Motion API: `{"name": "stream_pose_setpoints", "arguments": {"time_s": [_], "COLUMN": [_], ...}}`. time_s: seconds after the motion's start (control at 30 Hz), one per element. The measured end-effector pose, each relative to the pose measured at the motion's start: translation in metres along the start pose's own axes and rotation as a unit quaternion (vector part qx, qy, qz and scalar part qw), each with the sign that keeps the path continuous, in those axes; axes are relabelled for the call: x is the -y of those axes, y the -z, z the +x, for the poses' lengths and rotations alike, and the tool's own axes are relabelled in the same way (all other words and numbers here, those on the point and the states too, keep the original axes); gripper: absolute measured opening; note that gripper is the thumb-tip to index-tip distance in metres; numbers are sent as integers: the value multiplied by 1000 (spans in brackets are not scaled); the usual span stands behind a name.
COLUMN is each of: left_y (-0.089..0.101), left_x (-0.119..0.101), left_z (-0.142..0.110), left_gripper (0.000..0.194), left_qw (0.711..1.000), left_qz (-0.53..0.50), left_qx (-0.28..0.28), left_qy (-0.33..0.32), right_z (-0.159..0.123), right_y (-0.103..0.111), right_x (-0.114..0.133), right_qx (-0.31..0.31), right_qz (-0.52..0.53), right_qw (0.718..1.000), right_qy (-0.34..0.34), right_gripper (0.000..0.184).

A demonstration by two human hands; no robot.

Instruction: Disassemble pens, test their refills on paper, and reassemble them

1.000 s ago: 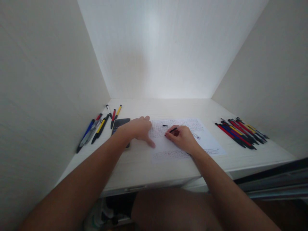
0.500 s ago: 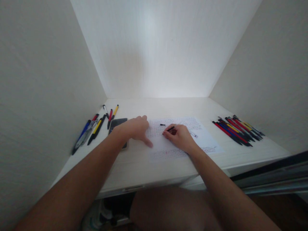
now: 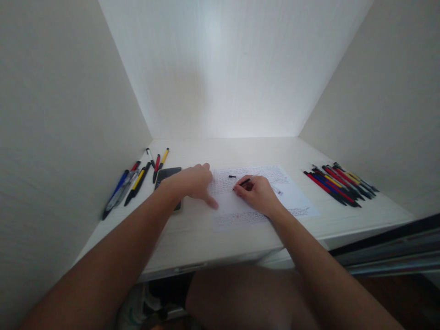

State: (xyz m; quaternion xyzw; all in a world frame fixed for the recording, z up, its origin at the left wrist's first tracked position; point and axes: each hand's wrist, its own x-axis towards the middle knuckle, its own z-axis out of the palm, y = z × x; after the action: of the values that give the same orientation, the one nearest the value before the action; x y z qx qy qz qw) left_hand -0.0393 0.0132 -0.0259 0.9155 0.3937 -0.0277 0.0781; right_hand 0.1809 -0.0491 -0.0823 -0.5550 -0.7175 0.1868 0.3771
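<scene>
My right hand [image 3: 256,193] is closed around a black pen [image 3: 244,182], its tip at the paper near the end of a handwritten line. The sheet of paper [image 3: 292,195] lies flat and carries rows of writing at its top and bottom. Thumb and fingers apart, my left hand [image 3: 196,181] rests at the paper's left edge. Under my left wrist is a dark phone [image 3: 168,173], partly hidden. A small black pen cap [image 3: 232,176] lies on the sheet just beyond my right hand. Beside that hand, a clear object [image 3: 277,190] is partly covered.
Several pens and markers [image 3: 135,185] lie at the left by the side wall. A row of several more pens [image 3: 338,183] lies at the right. White panels enclose the white desk [image 3: 227,149] on three sides. My legs are below its front edge.
My right hand has shifted very slightly to the right along the written line, with the pen in it. My left hand has stayed in place.
</scene>
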Motion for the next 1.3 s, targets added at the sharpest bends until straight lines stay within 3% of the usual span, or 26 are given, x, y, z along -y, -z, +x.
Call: {"name": "stream_pose_setpoints", "arguments": {"time_s": [0.47, 0.77, 1.1, 1.2, 1.3], "left_y": [3, 5, 4, 3, 4], "left_x": [-3, -3, -5, -3, 6], "left_z": [1, 0, 0, 0, 1], "left_gripper": [89, 85, 72, 70, 64], "left_qw": [997, 996, 999, 999, 1000], "left_qz": [46, 44, 23, 11, -12], "left_qx": [51, 66, 40, 31, 13], "left_qy": [23, 28, 20, 16, 10], "right_z": [0, 0, 0, 1, 4], "right_y": [0, -1, 0, 1, 3], "right_x": [0, -3, -1, -3, -5], "right_qx": [5, -4, -2, -27, -96], "right_qz": [3, -2, 6, 64, 136], "right_qw": [1000, 1000, 1000, 997, 985], "right_qy": [-8, 0, -10, -26, -34], "right_gripper": [13, 13, 12, 11, 14]}}
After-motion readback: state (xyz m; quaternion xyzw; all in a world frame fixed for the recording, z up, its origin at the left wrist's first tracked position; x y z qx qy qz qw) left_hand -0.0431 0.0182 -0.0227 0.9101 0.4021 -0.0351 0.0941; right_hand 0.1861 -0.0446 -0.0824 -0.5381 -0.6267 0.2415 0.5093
